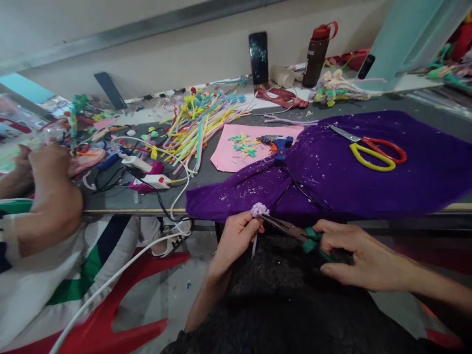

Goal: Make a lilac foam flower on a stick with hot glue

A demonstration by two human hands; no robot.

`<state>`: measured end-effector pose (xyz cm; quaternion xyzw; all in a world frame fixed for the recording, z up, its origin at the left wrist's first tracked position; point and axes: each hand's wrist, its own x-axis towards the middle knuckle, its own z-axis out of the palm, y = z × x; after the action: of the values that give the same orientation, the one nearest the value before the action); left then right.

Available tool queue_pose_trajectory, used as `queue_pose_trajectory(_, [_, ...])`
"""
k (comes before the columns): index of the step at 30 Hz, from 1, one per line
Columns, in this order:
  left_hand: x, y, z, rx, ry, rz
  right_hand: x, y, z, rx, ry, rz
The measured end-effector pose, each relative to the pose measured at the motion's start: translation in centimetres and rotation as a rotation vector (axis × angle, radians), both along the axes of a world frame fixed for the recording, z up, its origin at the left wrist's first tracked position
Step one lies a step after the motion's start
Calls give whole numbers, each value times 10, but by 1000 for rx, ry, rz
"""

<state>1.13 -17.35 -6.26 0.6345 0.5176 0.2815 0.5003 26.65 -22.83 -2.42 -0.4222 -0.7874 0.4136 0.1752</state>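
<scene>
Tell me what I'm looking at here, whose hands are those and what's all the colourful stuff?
The picture comes from a camera worn on a person's head, looking down at their own hands. The left hand pinches a small lilac fuzzy flower by its stem. The right hand grips green-handled pliers, whose tip reaches the flower. On the table lie a purple cloth, red and yellow scissors, a blue glue gun, a pink sheet with tiny cut bits, and a heap of bright fuzzy wires. At the left sits another person in a striped top.
</scene>
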Motion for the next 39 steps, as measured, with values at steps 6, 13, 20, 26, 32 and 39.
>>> queue_pose_trajectory(6, [1,0,-1,24,38,-21,3,2,-4,-93,48,23])
queue_pose_trajectory(13, [0,-1,-1,83,106,-42,7,7,-4,-191,120,42])
queue_pose_trajectory(20, [1,5,0,-48,-54,63,0,1,4,9,-34,-4])
queue_pose_trajectory(26, [0,6,1,-95,-198,130,1,-3,8,57,-68,-6])
queue_pose_trajectory(32, [-3,5,5,-114,-228,74,2,-2,9,56,-35,0])
queue_pose_trajectory(39, [-5,2,2,-2,-49,18,1,-2,6,56,-58,6])
